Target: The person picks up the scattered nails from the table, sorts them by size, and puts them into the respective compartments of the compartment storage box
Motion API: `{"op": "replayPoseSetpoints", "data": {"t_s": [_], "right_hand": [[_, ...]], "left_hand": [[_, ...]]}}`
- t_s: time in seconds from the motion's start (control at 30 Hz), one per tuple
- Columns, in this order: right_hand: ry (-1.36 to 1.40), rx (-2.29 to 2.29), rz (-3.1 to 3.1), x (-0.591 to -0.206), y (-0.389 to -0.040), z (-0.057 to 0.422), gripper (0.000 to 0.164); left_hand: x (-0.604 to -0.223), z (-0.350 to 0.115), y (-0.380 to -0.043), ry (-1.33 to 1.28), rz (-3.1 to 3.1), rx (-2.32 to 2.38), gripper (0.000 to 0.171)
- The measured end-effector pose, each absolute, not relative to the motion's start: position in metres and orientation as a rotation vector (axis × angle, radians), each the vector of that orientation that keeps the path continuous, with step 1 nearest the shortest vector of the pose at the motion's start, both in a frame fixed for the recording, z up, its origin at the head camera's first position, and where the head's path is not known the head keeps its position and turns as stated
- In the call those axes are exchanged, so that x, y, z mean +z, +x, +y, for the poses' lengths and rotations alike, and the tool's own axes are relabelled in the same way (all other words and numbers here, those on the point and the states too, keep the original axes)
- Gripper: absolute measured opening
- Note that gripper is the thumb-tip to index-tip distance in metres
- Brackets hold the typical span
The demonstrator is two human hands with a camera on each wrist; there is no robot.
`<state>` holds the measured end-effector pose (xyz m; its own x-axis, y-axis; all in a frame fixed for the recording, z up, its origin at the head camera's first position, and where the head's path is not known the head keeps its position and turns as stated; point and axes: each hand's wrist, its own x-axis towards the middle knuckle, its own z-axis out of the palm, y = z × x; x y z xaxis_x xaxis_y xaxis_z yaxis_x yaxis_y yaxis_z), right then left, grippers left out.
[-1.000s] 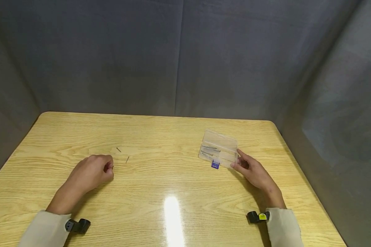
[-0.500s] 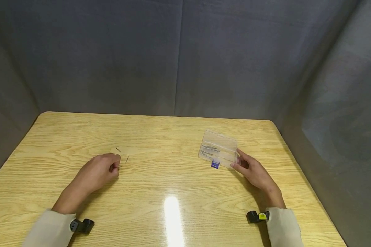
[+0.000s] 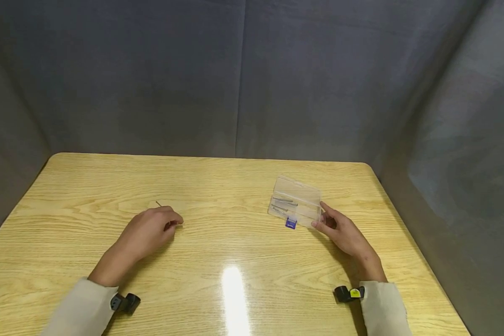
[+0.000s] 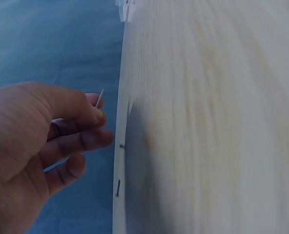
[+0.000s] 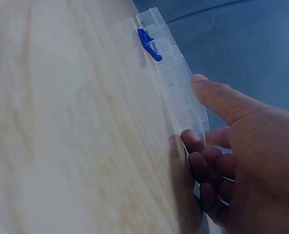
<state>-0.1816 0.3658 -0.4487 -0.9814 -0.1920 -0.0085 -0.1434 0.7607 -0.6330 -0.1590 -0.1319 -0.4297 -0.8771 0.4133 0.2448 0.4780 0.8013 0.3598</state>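
Observation:
My left hand (image 3: 151, 231) is over the left half of the table, pinching a thin metal nail (image 4: 100, 98) between thumb and forefinger, as the left wrist view shows. Below its fingers lie two more nails on the tabletop; one nail (image 3: 157, 203) shows past the knuckles in the head view, and the other nail (image 4: 122, 146) is hidden there by the hand. My right hand (image 3: 345, 233) grips the right end of a clear plastic box (image 3: 306, 215), thumb at the front edge. The box's lid (image 3: 298, 188) is raised at the back. Several long nails (image 3: 283, 201) lie in its left part.
A blue latch (image 3: 291, 223) juts from the box's front edge. The wooden table (image 3: 218, 186) has rounded far corners, and grey cloth (image 3: 151, 79) hangs behind it and at both sides.
My left hand has moved right with the nail in its fingers and now covers one of the loose nails. The right hand and the box have stayed in place.

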Motion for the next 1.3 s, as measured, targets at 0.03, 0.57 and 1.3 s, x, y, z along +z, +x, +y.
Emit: {"op": "replayPoseSetpoints", "data": {"t_s": [0.03,0.57,1.3], "right_hand": [[-0.273,-1.025,2.879,-0.449,-0.182,0.366,0.080],[-0.271,-1.033,2.867,-0.449,-0.183,0.365,0.081],[-0.284,-1.028,2.877,-0.450,-0.183,0.367,0.080]], "left_hand": [[-0.430,-0.129,-0.160,-0.715,-2.830,-0.624,0.014],[-0.422,-0.082,-0.178,-0.851,-2.807,-0.648,0.007],[-0.415,0.006,-0.202,-1.083,-2.759,-0.545,0.009]]}}
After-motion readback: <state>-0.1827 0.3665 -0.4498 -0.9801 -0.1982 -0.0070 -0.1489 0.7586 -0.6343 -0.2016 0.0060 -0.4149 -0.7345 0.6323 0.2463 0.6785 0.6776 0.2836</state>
